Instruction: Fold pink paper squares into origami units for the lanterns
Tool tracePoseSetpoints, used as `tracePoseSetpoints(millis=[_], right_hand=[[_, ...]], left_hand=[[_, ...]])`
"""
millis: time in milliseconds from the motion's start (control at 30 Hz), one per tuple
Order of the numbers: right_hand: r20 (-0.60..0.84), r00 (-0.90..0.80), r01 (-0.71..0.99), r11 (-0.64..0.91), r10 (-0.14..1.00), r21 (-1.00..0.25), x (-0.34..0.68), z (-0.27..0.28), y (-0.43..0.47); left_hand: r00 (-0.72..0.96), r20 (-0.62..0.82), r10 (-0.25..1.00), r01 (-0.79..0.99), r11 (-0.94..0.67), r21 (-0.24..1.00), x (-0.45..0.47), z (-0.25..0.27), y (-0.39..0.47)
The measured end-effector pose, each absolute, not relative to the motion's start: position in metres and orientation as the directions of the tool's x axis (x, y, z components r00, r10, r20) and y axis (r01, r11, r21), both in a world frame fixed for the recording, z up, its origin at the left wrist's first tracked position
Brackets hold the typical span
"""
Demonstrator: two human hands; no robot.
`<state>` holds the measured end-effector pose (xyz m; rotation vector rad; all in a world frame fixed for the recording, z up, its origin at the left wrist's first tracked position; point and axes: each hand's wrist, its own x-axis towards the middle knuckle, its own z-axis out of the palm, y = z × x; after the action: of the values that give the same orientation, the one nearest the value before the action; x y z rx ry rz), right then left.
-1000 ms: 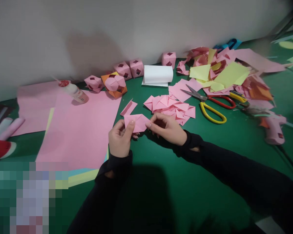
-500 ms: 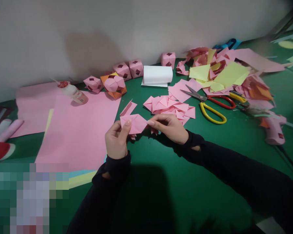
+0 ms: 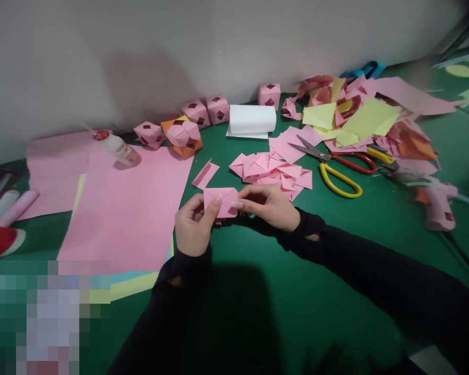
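Between my hands is a small folded piece of pink paper (image 3: 227,197), held above the green table. My left hand (image 3: 194,223) grips its left side, thumb lying on top. With thumb and fingers, my right hand (image 3: 271,207) pinches the right end, where the corner is folded over. Just behind lies another folded pink strip (image 3: 205,174). A pile of folded pink paper pieces (image 3: 271,172) rests beyond my right hand. The fingers under the paper are mostly hidden.
Scissors (image 3: 328,159) with red and yellow handles lie to the right, near a pink glue gun (image 3: 440,208) and paper scraps (image 3: 369,122). Large pink sheets (image 3: 121,219) and a small bottle (image 3: 121,151) are at left. Folded paper balls (image 3: 195,113) line the wall beside white paper (image 3: 252,120).
The right tip of the pink paper, pointed before, is now folded over under my right thumb. My left hand has shifted slightly right with the paper.
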<state>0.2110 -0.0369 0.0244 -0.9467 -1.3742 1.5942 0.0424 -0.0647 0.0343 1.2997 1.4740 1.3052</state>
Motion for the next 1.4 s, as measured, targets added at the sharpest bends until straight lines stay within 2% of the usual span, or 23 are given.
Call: tracePoseSetpoints(millis=[100,400,900,1400], right_hand=[[-0.032,-0.390,-0.076,-0.067,0.920,-0.995,0.210,0.024,-0.038],[-0.036,-0.400,-0.049,-0.060,0.916,-0.997,0.209,0.021,-0.039],[-0.042,-0.373,-0.037,-0.060,0.927,-0.998,0.209,0.020,-0.038],[-0.056,-0.348,-0.031,-0.072,0.936,-0.997,0.207,0.022,-0.037]], left_hand=[[-0.154,0.118,0.981,0.245,-0.077,0.967,0.045,0.036,-0.067],[-0.029,0.108,0.994,0.246,-0.098,0.964,0.041,0.036,-0.065],[-0.038,0.135,0.990,0.274,-0.120,0.954,0.039,0.025,-0.064],[-0.047,0.252,0.966,0.502,-0.196,0.842,0.044,0.024,-0.069]])
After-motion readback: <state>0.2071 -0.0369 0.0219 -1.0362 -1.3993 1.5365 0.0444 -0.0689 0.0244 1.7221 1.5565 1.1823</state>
